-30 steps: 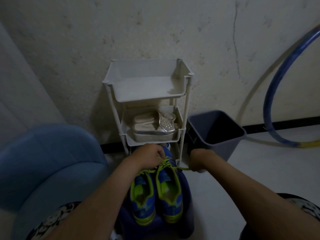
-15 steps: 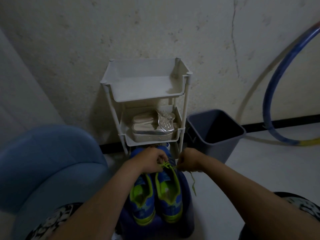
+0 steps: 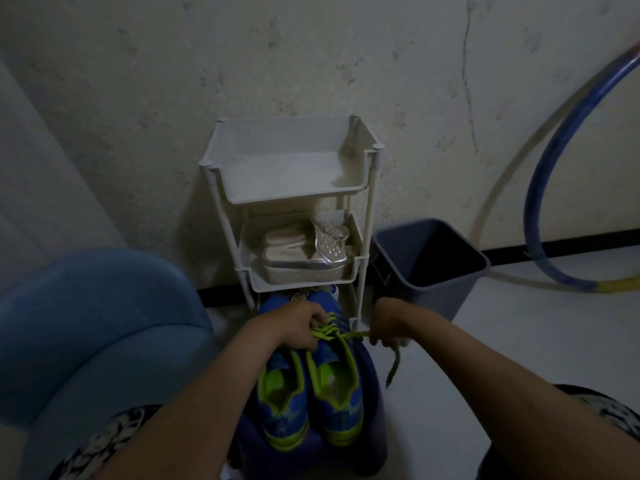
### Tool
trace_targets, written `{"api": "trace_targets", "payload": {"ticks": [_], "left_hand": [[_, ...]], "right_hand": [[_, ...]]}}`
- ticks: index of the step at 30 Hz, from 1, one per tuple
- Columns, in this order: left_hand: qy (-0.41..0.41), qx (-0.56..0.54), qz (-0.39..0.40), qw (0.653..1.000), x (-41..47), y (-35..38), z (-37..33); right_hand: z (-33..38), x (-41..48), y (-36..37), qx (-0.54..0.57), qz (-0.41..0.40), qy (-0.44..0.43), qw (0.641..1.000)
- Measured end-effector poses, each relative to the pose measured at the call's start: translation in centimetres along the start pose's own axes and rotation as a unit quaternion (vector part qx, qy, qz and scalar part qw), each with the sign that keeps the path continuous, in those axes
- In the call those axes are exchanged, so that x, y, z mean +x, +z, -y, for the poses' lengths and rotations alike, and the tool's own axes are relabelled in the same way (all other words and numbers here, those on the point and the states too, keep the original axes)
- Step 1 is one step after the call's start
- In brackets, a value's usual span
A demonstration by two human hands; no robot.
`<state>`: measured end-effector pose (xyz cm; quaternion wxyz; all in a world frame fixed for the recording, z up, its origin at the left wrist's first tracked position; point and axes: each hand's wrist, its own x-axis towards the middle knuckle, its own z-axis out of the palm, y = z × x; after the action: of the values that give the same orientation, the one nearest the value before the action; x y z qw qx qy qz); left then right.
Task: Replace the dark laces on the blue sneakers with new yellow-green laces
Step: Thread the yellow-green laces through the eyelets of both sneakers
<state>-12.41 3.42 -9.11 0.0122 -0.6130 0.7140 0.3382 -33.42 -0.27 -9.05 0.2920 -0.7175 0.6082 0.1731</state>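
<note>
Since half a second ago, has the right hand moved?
Yes. The right hand has pulled rightward, off the rack's front leg toward the bin, drawing the lace taut.

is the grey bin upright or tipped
Upright: the grey bin stands on its base beside the white rack, open mouth facing up.

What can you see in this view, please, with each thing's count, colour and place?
sneakers: two, blue with yellow-green lining, on the base
lace: one, yellow-green, taut from sneaker to right grip
base: one, dark blue, under the sneakers
rack: one, white, against the wall
shoes: two, silver, rack's middle shelf
bin: one, grey, right of rack
hoop: one, blue and yellow, leaning far right
seat: one, light blue, left
left grip: one, bare, holding the lace at the sneaker
right grip: one, bare, pinching the lace
</note>
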Motion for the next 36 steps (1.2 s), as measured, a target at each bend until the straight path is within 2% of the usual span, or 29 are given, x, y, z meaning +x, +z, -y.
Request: {"api": "trace_targets", "payload": {"ticks": [3, 8, 11, 13, 15, 17, 19, 22, 24, 27, 30, 34, 36], "left_hand": [[-0.003, 0.003, -0.002, 1.000, -0.2, 0.0, -0.1], [-0.005, -0.002, 0.000, 1.000, -0.2, 0.0, -0.3], [-0.005, 0.009, -0.007, 1.000, -0.2, -0.1, -0.5], [-0.011, -0.013, -0.022, 1.000, -0.2, -0.2, -0.9], [-0.015, -0.061, -0.051, 0.997, -0.3, -0.3, -1.6], [-0.031, -0.136, -0.064, 0.988, -0.2, -0.6, -2.6], [-0.053, -0.255, -0.052, 0.964, -0.3, -0.7, -3.7], [-0.063, -0.470, -0.011, 0.880, -0.9, -0.8, -4.7], [-0.060, -0.542, 0.040, 0.838, -1.2, -1.0, -4.4], [-0.054, -0.536, 0.099, 0.836, -1.2, -1.3, -3.5], [-0.027, -0.511, 0.072, 0.856, -1.2, -1.8, -3.2], [-0.044, -0.452, 0.068, 0.888, -2.0, -3.2, -2.2], [-0.049, -0.453, 0.059, 0.888, -2.4, -4.1, -1.7]], "right_hand": [[-1.0, -0.5, 0.0, -0.095, -0.014, 0.047, 0.994], [-1.0, -0.6, 0.2, -0.078, 0.007, 0.054, 0.995], [-0.4, -0.9, -0.2, 0.054, 0.031, 0.022, 0.998], [0.0, -0.7, -0.3, 0.154, 0.052, -0.005, 0.987], [0.6, -0.9, -0.5, 0.275, 0.063, -0.047, 0.958], [1.3, -1.1, -0.6, 0.387, 0.067, -0.092, 0.915], [1.8, -1.3, -0.9, 0.453, 0.056, -0.134, 0.879], [2.0, -1.2, -1.2, 0.519, 0.042, -0.152, 0.840], [2.1, -1.2, -1.4, 0.546, 0.048, -0.146, 0.823], [2.0, -1.4, -1.5, 0.565, 0.039, -0.122, 0.815], [1.9, -1.4, -1.4, 0.564, 0.032, -0.105, 0.819], [1.8, -1.6, -1.6, 0.558, 0.019, -0.087, 0.825], [1.8, -1.5, -1.6, 0.557, 0.007, -0.075, 0.827]]}}
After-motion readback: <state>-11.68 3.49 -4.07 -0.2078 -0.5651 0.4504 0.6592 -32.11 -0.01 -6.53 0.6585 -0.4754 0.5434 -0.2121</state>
